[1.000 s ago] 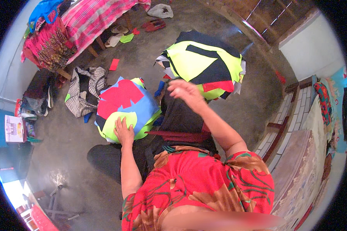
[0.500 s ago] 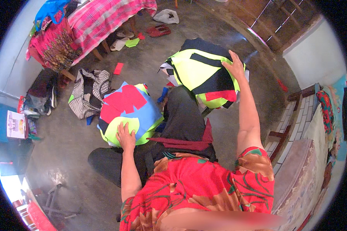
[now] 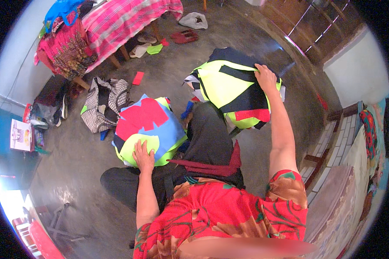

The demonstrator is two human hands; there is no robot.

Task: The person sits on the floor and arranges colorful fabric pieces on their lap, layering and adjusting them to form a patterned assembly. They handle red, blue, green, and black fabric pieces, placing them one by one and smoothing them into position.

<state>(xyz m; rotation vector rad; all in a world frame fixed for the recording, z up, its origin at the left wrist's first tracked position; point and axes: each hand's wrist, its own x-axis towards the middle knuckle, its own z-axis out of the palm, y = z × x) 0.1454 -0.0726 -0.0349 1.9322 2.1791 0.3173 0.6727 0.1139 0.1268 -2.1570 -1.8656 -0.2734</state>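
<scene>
Two heaps of cut fabric pieces lie on the floor in front of me. My left hand point(image 3: 143, 158) rests with its fingers spread on a lime-green piece point(image 3: 132, 146) at the near side of the left heap point(image 3: 172, 129), which also shows red, blue and black cloth. At the far right edge of the larger right heap point(image 3: 246, 96), my right hand point(image 3: 266, 78) has its fingers drawn together on the edge of a lime-green fabric piece point(image 3: 227, 82). Black cloth and a red scrap point(image 3: 253, 114) show in that heap. What lies under its fingertips is partly hidden.
A checked cloth bag point(image 3: 100, 105) lies left of the heaps, with a red scrap point(image 3: 138, 78) beyond it. Farther back stand a table with a pink plaid cover point(image 3: 125, 26), red shoes point(image 3: 184, 36) and a white plastic bag point(image 3: 193, 20). A wooden bench point(image 3: 328, 146) is at right.
My right hand's fingers have drawn together at the heap's edge, and the lime-green cloth there has shifted. My left hand stays on the left heap. The whole view has shifted slightly.
</scene>
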